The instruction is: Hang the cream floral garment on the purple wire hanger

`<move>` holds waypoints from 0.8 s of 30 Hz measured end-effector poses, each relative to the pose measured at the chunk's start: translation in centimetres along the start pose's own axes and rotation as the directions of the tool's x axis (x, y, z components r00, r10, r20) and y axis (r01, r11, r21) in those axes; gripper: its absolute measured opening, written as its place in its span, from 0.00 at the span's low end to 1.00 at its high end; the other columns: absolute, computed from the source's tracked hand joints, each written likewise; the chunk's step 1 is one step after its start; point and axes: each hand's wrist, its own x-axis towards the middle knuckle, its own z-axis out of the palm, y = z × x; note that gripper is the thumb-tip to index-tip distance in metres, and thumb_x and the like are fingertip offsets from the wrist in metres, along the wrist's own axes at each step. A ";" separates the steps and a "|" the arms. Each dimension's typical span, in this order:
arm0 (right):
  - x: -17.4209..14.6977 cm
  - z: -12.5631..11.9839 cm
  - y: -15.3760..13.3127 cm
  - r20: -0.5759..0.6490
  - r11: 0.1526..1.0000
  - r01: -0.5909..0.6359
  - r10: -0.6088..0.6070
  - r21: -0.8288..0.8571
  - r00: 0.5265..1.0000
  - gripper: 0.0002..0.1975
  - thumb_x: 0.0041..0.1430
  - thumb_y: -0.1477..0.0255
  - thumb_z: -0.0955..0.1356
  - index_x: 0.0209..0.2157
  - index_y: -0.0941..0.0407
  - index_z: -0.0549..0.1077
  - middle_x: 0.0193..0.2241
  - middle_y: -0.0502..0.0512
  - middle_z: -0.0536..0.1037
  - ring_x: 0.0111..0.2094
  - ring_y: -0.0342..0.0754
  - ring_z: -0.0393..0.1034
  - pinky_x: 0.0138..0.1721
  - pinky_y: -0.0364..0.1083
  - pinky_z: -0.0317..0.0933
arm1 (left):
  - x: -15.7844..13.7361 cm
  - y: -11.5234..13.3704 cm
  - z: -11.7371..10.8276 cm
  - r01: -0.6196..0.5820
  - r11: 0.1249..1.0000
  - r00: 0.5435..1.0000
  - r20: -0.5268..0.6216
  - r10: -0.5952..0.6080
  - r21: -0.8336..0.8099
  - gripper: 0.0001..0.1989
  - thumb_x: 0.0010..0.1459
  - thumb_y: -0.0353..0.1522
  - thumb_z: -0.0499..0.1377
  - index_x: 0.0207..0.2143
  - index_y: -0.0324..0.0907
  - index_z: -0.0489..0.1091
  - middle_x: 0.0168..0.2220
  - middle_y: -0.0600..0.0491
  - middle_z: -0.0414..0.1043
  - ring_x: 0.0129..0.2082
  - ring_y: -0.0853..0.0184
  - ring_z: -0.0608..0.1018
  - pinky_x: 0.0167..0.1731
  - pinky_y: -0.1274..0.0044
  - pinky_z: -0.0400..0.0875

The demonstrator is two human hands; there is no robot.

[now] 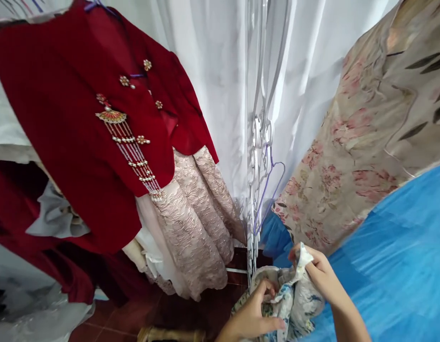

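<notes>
A bunched white garment (310,304) with a blue and green floral print is at the lower right of the head view. My right hand (321,275) pinches its upper edge, with a pale corner sticking up between thumb and fingers. Lower down and to the left, my left hand (257,308) is curled on the same cloth, fingers on top and thumb along the front. Folds hide the garment's full shape. Just above it hangs a purple wire hanger (281,164), with no clothing on it.
White ornamental metal rack (254,175) stands beyond my hands, before white curtains (212,71). On the left hang a red jacket (88,95) with beaded brooches and a pale pink brocade skirt (194,223). A beige floral dress (333,175) and blue tulle (394,256) fill the right.
</notes>
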 end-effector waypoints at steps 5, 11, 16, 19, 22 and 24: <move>0.1 0.4 0.7 -0.228 0.995 -0.077 0.089 0.063 0.970 0.09 0.43 0.67 0.71 0.17 0.56 0.70 0.15 0.49 0.66 0.18 0.42 0.55 0.19 0.41 0.50 | 0.6 -0.4 1.9 0.141 0.983 0.988 0.042 -0.147 0.121 0.13 0.60 0.32 0.57 0.47 0.45 0.73 0.42 0.50 0.78 0.44 0.59 0.78 0.48 0.70 0.71; -1.7 -4.2 2.1 -0.598 0.988 -0.101 0.151 0.117 0.787 0.10 0.38 0.66 0.74 0.19 0.58 0.73 0.15 0.49 0.68 0.16 0.42 0.57 0.16 0.40 0.51 | -0.5 1.1 -4.5 0.072 0.939 0.997 -0.053 -0.057 0.337 0.12 0.57 0.27 0.52 0.37 0.42 0.75 0.38 0.51 0.77 0.41 0.61 0.76 0.47 0.72 0.68; -3.4 -5.4 4.2 -0.591 0.984 -0.094 0.165 0.149 0.790 0.12 0.42 0.63 0.74 0.21 0.58 0.74 0.15 0.49 0.69 0.17 0.43 0.59 0.16 0.40 0.55 | -1.8 5.4 -11.6 -0.078 0.934 0.941 -0.285 0.184 0.349 0.10 0.59 0.36 0.55 0.30 0.39 0.71 0.29 0.52 0.69 0.31 0.65 0.70 0.35 0.75 0.62; -3.5 -5.0 4.9 -0.502 0.983 -0.131 0.179 0.129 0.846 0.11 0.42 0.65 0.74 0.21 0.58 0.75 0.17 0.51 0.73 0.18 0.45 0.63 0.18 0.41 0.59 | -1.5 8.4 -14.6 -0.230 0.944 0.919 -0.267 0.291 0.235 0.11 0.58 0.39 0.59 0.30 0.39 0.69 0.28 0.54 0.63 0.28 0.68 0.65 0.31 0.76 0.58; -3.1 -4.4 5.0 -0.459 0.994 -0.105 0.111 0.039 0.882 0.12 0.44 0.64 0.74 0.20 0.58 0.75 0.18 0.52 0.75 0.19 0.45 0.63 0.20 0.41 0.59 | -0.4 10.7 -16.6 -0.404 0.900 0.841 -0.322 0.435 0.163 0.07 0.55 0.34 0.62 0.31 0.41 0.66 0.30 0.54 0.63 0.32 0.67 0.67 0.33 0.76 0.60; -2.8 -4.1 4.8 -0.454 0.998 -0.064 0.056 -0.003 0.889 0.14 0.47 0.63 0.73 0.19 0.58 0.75 0.18 0.51 0.74 0.20 0.45 0.63 0.20 0.41 0.58 | 0.5 12.1 -17.4 -0.508 0.844 0.766 -0.358 0.534 0.172 0.07 0.55 0.30 0.62 0.32 0.42 0.65 0.31 0.54 0.63 0.33 0.66 0.69 0.34 0.76 0.62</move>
